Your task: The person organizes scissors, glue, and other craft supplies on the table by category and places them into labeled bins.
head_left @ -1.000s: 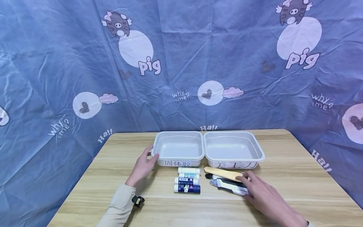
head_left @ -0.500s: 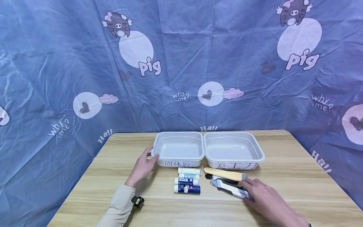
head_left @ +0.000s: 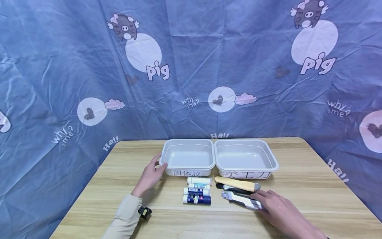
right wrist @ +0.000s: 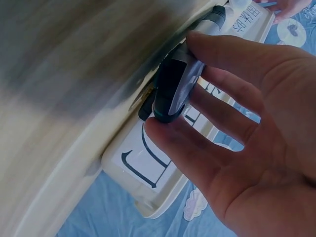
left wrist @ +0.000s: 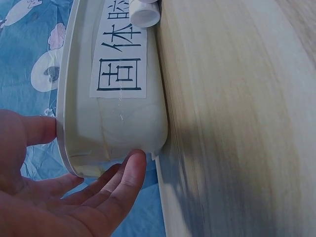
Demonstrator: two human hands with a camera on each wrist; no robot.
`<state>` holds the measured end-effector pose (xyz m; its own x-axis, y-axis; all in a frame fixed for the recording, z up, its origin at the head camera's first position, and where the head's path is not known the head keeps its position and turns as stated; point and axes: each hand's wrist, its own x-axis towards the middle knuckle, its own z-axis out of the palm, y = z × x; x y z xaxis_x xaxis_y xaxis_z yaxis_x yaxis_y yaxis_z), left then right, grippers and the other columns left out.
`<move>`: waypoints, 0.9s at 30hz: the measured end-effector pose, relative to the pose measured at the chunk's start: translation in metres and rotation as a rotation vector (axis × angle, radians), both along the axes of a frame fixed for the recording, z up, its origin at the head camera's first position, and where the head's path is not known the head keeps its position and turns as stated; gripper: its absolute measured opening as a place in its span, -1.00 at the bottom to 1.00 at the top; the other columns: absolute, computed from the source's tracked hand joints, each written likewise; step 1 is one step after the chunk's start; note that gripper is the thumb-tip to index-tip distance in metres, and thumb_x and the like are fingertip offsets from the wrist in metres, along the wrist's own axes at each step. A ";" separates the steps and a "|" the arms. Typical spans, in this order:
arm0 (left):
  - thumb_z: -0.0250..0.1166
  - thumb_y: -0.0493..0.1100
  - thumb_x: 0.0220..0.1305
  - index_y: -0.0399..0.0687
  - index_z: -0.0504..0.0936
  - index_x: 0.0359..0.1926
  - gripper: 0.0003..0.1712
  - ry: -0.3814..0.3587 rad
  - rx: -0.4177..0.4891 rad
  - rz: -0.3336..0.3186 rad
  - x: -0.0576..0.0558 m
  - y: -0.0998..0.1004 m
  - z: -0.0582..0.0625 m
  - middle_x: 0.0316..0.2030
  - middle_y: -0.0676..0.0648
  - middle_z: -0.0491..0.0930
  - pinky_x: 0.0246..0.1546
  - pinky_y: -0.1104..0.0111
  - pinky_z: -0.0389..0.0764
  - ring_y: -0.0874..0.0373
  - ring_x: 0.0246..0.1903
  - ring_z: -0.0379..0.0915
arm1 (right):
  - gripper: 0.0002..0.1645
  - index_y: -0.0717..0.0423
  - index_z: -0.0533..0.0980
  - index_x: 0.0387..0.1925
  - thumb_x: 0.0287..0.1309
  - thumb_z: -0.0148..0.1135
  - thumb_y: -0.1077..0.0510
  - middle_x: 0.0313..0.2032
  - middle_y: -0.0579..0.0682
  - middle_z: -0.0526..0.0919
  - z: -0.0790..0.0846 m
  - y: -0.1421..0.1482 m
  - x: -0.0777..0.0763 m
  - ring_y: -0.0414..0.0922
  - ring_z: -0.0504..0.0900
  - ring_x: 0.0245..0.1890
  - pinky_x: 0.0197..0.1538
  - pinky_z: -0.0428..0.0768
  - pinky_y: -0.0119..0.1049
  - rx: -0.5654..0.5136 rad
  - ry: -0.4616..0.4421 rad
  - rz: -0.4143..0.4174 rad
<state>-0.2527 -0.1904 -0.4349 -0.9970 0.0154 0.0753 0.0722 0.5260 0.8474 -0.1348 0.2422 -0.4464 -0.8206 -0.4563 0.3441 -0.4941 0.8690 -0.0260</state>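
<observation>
In the head view my left hand (head_left: 153, 174) holds the left corner of a white plastic box (head_left: 188, 171), its thumb at the rim and other fingers along the side. My right hand (head_left: 276, 209) grips the handle end of a white-and-black utility knife (head_left: 243, 200). The right wrist view shows that knife (right wrist: 180, 84) between the thumb and fingers. Beside it lie a yellow utility knife (head_left: 235, 183) and a partly hidden black-and-white one (head_left: 226, 188). Several glue sticks (head_left: 197, 199), white and dark blue, lie in a stack of rows left of the knives.
A second white box (head_left: 246, 172) stands against the first one's right side. Both carry printed labels on the front. The wooden table (head_left: 167, 222) ends at a blue patterned cloth (head_left: 191, 66) hanging behind it.
The right hand has shifted from the yellow knife's end to the white-and-black knife. That knife has moved slightly toward the front. The left hand stays on the box.
</observation>
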 end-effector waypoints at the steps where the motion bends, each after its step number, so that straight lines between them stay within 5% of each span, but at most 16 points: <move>1: 0.20 -0.08 0.50 -0.21 0.18 0.55 -0.26 -0.002 0.001 0.000 0.000 0.000 0.000 0.24 -0.47 0.49 0.03 0.08 0.69 -0.30 0.10 0.61 | -0.49 -0.13 0.67 -0.10 -0.17 0.66 0.21 -0.17 -0.23 0.70 0.000 0.000 0.000 -0.20 0.67 -0.24 -0.34 0.64 -0.22 -0.002 -0.004 0.008; 16: 0.20 -0.05 0.51 -0.22 0.16 0.56 -0.25 -0.009 0.006 -0.025 0.002 -0.002 0.001 0.18 -0.47 0.53 -0.21 0.23 0.73 -0.22 -0.07 0.70 | -0.44 -0.04 0.66 -0.05 -0.18 0.66 0.22 -0.11 -0.13 0.71 0.013 -0.002 0.001 -0.16 0.68 -0.17 -0.23 0.69 -0.17 0.003 0.059 0.022; 27: 0.19 -0.03 0.52 -0.20 0.16 0.56 -0.25 -0.003 -0.032 -0.018 0.000 -0.003 -0.001 0.18 -0.48 0.53 -0.15 0.16 0.73 -0.25 -0.02 0.67 | -0.38 -0.07 0.66 -0.05 -0.27 0.67 0.25 -0.17 -0.16 0.72 0.023 -0.005 -0.003 -0.18 0.69 -0.23 -0.29 0.69 -0.19 -0.059 0.161 0.090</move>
<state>-0.2523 -0.1932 -0.4357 -0.9968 0.0362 0.0718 0.0799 0.5516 0.8303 -0.1381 0.2369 -0.4232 -0.7099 -0.5000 0.4961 -0.5713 0.8207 0.0095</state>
